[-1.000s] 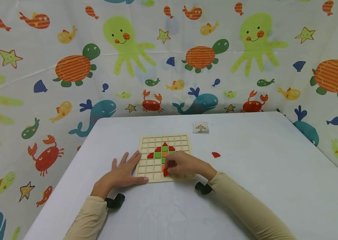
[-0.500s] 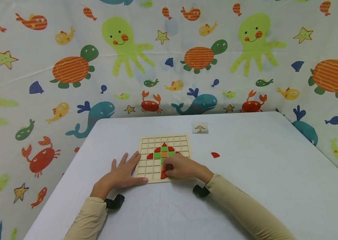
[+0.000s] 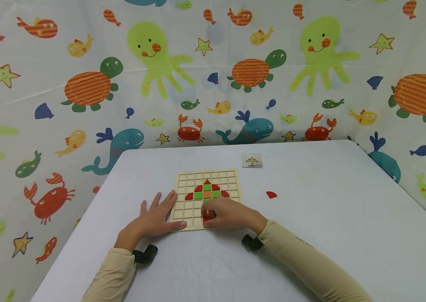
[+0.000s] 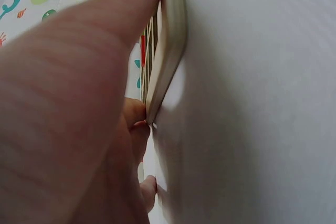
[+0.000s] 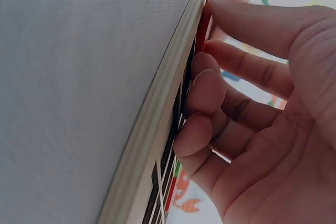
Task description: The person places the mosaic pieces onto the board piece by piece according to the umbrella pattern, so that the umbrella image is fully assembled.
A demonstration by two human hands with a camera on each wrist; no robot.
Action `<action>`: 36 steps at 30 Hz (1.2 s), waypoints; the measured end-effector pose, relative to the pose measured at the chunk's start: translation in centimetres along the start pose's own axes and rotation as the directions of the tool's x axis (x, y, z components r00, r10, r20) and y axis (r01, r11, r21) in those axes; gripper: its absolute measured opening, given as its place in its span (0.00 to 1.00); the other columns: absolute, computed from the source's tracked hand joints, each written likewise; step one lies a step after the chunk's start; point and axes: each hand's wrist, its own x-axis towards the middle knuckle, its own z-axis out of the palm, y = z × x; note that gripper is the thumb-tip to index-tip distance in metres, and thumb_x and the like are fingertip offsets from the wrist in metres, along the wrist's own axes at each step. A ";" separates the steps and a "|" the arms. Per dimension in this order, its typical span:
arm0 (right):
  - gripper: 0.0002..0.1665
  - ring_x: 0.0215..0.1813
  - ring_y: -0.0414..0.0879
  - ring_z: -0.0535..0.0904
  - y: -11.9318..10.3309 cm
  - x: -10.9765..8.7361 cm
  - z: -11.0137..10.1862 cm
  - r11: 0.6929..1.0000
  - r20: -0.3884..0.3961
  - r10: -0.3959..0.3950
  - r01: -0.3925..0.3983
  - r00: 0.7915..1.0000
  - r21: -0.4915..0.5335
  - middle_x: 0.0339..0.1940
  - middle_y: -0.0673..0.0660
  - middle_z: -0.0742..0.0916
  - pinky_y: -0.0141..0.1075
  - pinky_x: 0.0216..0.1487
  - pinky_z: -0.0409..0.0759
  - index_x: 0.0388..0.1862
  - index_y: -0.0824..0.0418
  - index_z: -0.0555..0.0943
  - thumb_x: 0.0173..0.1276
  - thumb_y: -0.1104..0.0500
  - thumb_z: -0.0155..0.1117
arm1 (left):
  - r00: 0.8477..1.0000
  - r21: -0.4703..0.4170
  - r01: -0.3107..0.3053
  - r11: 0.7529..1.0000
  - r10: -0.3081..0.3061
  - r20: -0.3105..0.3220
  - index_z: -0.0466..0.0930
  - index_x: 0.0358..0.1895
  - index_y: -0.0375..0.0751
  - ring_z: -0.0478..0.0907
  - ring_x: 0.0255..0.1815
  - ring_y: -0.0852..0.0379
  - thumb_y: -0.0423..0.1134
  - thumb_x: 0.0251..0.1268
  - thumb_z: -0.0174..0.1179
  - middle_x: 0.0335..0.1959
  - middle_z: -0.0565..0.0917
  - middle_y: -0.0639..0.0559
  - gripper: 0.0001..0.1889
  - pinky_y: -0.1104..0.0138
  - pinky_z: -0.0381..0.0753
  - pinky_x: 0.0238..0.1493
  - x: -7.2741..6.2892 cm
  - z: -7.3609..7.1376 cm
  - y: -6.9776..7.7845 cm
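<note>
A wooden grid board (image 3: 188, 214) lies on the white table. Red, green and orange pieces form a rocket-like shape on it, with a green square (image 3: 198, 195) among them. My left hand (image 3: 152, 218) lies with fingers spread at the board's left edge, thumb on the near left corner. Over the board's near middle, my right hand (image 3: 226, 213) pinches a red quarter-circle-like piece (image 5: 202, 27) between thumb and index finger, low in a grid cell. Its other fingers are curled against the board. The hand hides much of that piece and the cells under it.
A loose red quarter-circle piece (image 3: 271, 194) lies on the table right of the board. Behind the board is a small card (image 3: 252, 160) showing a similar pattern on a grid. A sea-animal curtain (image 3: 205, 63) hangs behind the table.
My right hand has shifted slightly left and nearer with the red piece, settling at the board's near edge cells. The left hand has stayed in place.
</note>
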 end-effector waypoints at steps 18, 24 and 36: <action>0.08 0.38 0.39 0.76 -0.2 -0.3 -0.2 1.000 0.011 -0.015 0.015 1.000 -0.027 0.33 0.44 0.82 0.30 0.41 0.79 0.49 0.59 0.90 0.74 0.66 0.72 | 1.000 -0.007 0.006 1.000 -0.006 -0.001 0.51 0.88 0.42 0.34 0.86 0.27 0.75 0.61 0.64 0.89 0.49 0.42 0.61 0.25 0.26 0.74 -0.1 0.2 -0.1; 0.08 0.38 0.40 0.76 -0.6 -0.4 -0.3 0.999 0.002 -0.027 0.027 1.000 -0.028 0.33 0.45 0.82 0.31 0.41 0.78 0.49 0.59 0.90 0.75 0.67 0.71 | 1.000 -0.014 0.005 1.000 -0.005 0.002 0.51 0.88 0.41 0.34 0.86 0.27 0.75 0.62 0.64 0.89 0.48 0.41 0.61 0.25 0.26 0.74 -0.2 0.2 -0.2; 0.06 0.38 0.40 0.77 -0.2 -0.5 -0.4 1.000 -0.005 -0.006 0.006 1.000 0.002 0.34 0.44 0.83 0.31 0.41 0.79 0.49 0.58 0.87 0.76 0.65 0.70 | 1.000 -0.012 0.009 1.000 -0.008 0.004 0.51 0.88 0.41 0.34 0.86 0.27 0.74 0.62 0.65 0.89 0.49 0.41 0.61 0.25 0.26 0.74 -0.4 0.0 0.2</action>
